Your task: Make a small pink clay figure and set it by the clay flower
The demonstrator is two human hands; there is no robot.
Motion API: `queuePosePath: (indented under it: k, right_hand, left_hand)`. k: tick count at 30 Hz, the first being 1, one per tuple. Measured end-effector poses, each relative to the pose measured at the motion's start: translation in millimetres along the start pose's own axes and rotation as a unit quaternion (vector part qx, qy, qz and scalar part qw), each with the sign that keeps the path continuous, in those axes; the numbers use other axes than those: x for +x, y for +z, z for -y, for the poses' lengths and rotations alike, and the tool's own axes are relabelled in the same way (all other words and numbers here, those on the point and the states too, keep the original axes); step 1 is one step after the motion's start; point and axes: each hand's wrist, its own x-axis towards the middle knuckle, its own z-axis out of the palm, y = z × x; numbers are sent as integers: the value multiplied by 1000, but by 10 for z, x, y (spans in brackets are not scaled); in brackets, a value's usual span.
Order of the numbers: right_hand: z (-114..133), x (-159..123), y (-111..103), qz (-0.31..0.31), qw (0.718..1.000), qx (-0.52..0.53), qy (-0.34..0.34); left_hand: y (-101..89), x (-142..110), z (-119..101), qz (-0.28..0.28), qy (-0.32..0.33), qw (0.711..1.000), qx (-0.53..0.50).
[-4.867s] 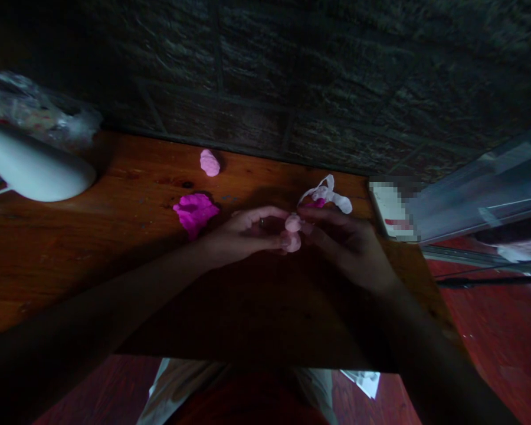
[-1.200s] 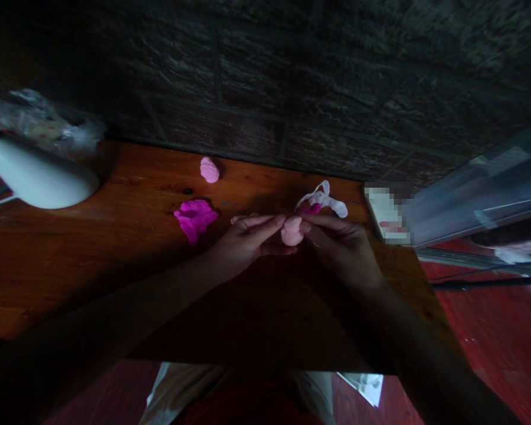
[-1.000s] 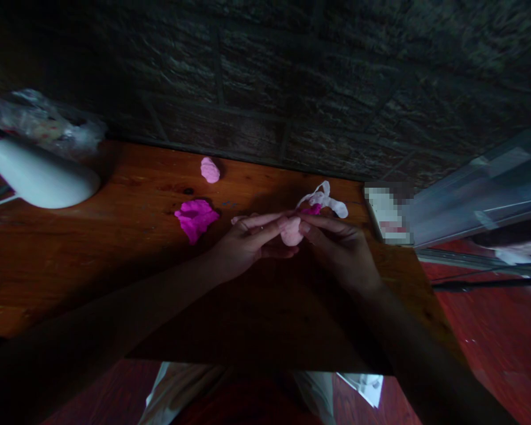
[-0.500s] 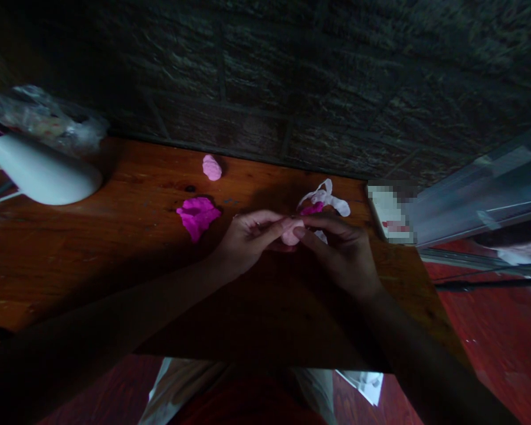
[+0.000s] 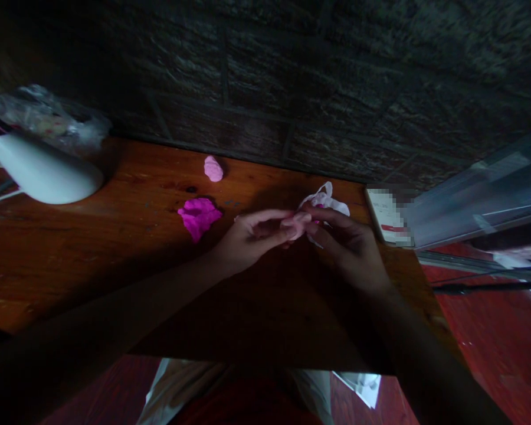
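While holding both forearms over the wooden counter [image 5: 71, 254], showed pale trousers [image 5: 172, 383] at the bottom of the frame, with white papers [image 5: 363, 386] on the red floor [image 5: 495, 307] to their right. Brought the left hand [image 5: 248, 239] and right hand [image 5: 351, 245] close together near the middle of the frame. Held a small pale pink lump [image 5: 296, 226] there, pinched from the left between narrowly closed thumb and fingers of the left hand. Gripped its right side with the thumb and forefinger of the right hand, likewise nearly closed. Could not make out the lump's full shape, partly covered by fingers and dim.

Had a crumpled magenta piece [image 5: 199, 217] lying left of the hands, apart from both. Had looped white strips [image 5: 334, 203] just behind the right fingers, with a bit of magenta among them. Showed some white below the right forefinger too, but could not tell if joined to the strips.

Had a pale box [image 5: 383, 215], partly pixelated, at the counter's right end, near a see-through panel [image 5: 482, 195]. Had a smooth white object [image 5: 51, 174] at the left of the frame. Farther back, had another pink lump [image 5: 213, 169] near the dark stone wall [image 5: 265, 77], and crinkled clear plastic [image 5: 75, 130] at upper left.
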Motion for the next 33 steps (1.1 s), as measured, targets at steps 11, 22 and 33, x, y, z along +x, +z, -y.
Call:
queuePosePath:
  k: [11,22,33]
  right_hand:
    - [-65,-70,136,-86,991,-80,-63]
    - [-48,-65,129,-36,977,-162,-136]
    - [2,-47,42,-75,993,-70,-59]
  left_hand:
    - [75,-40,52,-62,93,991,68]
    - [61,-60,100,-83,100,987,99]
    - [42,58,-70,-22,-27,992,-120]
